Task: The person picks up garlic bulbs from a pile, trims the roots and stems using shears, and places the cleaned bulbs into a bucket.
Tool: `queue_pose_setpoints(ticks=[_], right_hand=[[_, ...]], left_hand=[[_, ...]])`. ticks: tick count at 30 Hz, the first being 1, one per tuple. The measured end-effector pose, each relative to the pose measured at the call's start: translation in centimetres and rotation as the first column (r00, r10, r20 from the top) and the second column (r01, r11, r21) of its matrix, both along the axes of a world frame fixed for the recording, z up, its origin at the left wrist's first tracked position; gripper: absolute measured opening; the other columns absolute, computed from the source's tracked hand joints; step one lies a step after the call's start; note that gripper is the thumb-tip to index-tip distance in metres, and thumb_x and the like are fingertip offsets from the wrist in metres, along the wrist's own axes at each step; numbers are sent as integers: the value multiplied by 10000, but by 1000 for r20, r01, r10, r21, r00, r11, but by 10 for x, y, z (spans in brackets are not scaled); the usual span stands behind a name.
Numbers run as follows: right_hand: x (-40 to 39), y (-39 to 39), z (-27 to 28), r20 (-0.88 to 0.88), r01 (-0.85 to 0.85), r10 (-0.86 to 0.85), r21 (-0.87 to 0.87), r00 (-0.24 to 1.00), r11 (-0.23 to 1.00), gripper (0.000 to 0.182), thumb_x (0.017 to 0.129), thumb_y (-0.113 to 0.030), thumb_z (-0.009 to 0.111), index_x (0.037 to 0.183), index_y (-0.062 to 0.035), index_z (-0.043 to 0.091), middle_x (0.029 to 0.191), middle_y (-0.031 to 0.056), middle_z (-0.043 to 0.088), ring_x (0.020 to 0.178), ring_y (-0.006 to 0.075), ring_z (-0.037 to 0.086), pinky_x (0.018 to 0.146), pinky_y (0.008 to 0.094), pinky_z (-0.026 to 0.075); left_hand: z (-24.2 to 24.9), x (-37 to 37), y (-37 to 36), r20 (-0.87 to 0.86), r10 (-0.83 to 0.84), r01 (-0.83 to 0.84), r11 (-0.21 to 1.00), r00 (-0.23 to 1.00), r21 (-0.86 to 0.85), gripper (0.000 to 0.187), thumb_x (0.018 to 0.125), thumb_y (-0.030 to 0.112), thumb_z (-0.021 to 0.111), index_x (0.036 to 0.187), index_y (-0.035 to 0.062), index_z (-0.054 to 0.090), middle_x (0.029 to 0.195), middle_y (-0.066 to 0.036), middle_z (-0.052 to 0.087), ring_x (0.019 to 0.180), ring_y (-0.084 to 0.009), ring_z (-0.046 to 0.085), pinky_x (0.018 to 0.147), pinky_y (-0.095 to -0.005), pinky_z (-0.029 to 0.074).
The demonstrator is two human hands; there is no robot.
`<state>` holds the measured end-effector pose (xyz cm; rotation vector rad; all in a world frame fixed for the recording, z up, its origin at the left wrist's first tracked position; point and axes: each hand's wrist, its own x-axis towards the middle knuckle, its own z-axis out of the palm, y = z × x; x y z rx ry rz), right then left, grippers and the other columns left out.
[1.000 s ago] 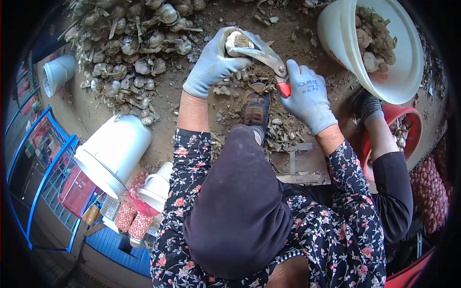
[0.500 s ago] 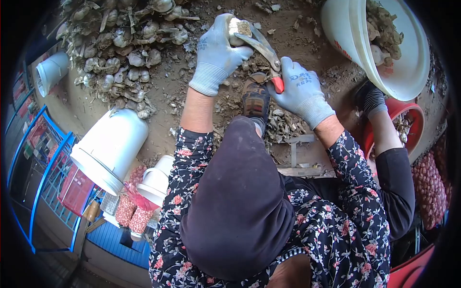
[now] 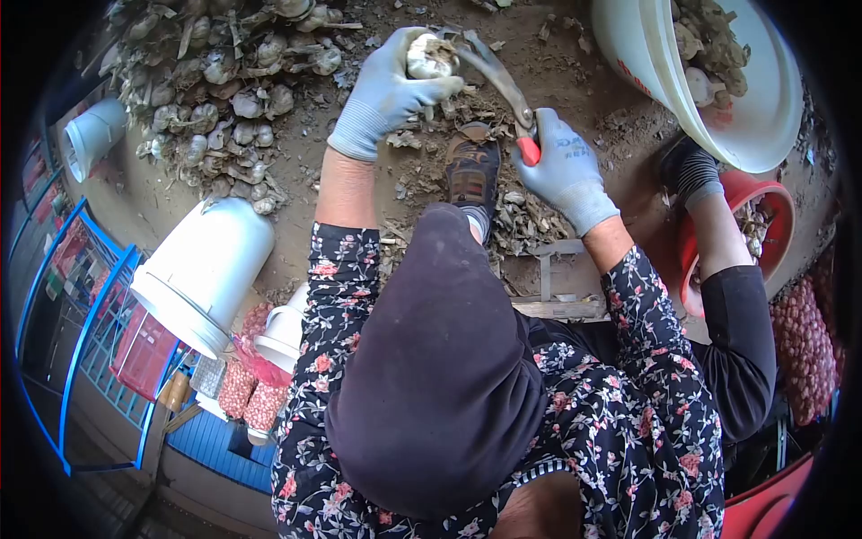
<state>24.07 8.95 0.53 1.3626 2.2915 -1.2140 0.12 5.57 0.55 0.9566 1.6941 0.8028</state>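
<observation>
So we've got our left hand [image 3: 386, 94] with its fingers curled around a garlic bulb [image 3: 432, 57], up above the dirt floor [image 3: 301, 193]. Our right hand [image 3: 564, 169] has its fingers closed on the red-handled shears [image 3: 513, 93], blades parted a little, tips just beside the bulb. A garlic pile [image 3: 242, 103] covers the far left corner of the floor we can see; a tipped white bucket [image 3: 759, 117] sits far right.

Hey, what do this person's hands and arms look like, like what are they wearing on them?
The left hand and right hand wear matching pale blue-grey gloves with ribbed cuffs. Blue print marks the back of the right glove. The sleeves are black with pink flowers and pale leaves, stopping short of the cuffs and leaving some forearm bare.
</observation>
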Motion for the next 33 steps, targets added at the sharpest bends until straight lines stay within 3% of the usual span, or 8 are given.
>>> queue_pose_setpoints(ticks=[5, 9, 15, 21, 23, 24, 27, 33], right_hand=[[-13, 0, 2, -24, -111, 119, 221, 993, 969, 366, 804, -303, 618, 1029, -55, 472, 889, 203, 622, 857, 371, 622, 732, 479, 477], [-24, 7, 2, 144, -79, 90, -82, 986, 994, 386, 818, -335, 596, 1022, -30, 477, 859, 234, 654, 828, 390, 641, 746, 470, 499], [-10, -23, 35, -25, 229, -235, -160, 972, 960, 352, 813, -321, 604, 973, -41, 466, 800, 236, 637, 787, 415, 626, 724, 493, 489], [-14, -44, 16, 61, 178, -175, -59, 983, 982, 438, 826, -372, 576, 1066, -24, 462, 954, 248, 618, 877, 382, 625, 780, 467, 484], [-17, -41, 13, 17, 147, -147, 10, 989, 989, 444, 830, -378, 567, 1071, -20, 462, 932, 250, 624, 868, 384, 628, 783, 471, 485], [-20, -37, 14, 55, 135, -131, -78, 990, 988, 437, 827, -371, 590, 1053, -18, 468, 892, 248, 628, 849, 405, 621, 762, 481, 481], [-16, -32, 15, 67, 113, -102, -195, 993, 974, 399, 831, -355, 571, 1013, -12, 481, 859, 252, 641, 848, 422, 621, 775, 495, 478], [13, -50, -9, -128, 393, -410, -141, 903, 909, 294, 805, -280, 644, 822, -11, 530, 753, 239, 589, 731, 414, 584, 643, 453, 452]], left_hand=[[5, 8, -1, -192, -116, 132, 989, 974, 72, 599, 672, 109, 802, 1199, 19, 530, 1013, -36, 604, 885, -84, 583, 776, -229, 502], [2, 16, -4, -84, -60, 62, 998, 995, 19, 570, 688, 110, 800, 1185, 23, 536, 1013, -44, 616, 889, -88, 593, 768, -233, 503], [-27, 24, -13, 516, 576, -641, 765, 634, -65, 349, 862, 254, 665, 1109, 31, 559, 872, -22, 620, 636, -61, 580, 486, -189, 480], [-20, 49, -18, 638, 538, -668, 742, 551, -49, 326, 941, 352, 538, 1092, 66, 580, 923, -42, 620, 806, -123, 623, 660, -289, 548], [-17, 58, -18, 531, 464, -634, 750, 709, 189, 364, 944, 395, 522, 1085, 65, 581, 948, -46, 629, 818, -133, 631, 693, -291, 555], [-19, 55, -14, 680, 507, -636, 768, 529, -78, 376, 938, 405, 528, 1084, 63, 582, 941, -45, 640, 802, -149, 644, 715, -294, 563], [-18, 55, -10, 725, 535, -635, 752, 433, -175, 375, 933, 411, 535, 1067, 66, 586, 911, -41, 651, 763, -158, 651, 691, -296, 567], [10, 73, 33, 715, 498, -680, 732, 491, -42, 363, 929, 398, 549, 1030, 50, 565, 823, -75, 636, 722, -171, 647, 604, -274, 568]])
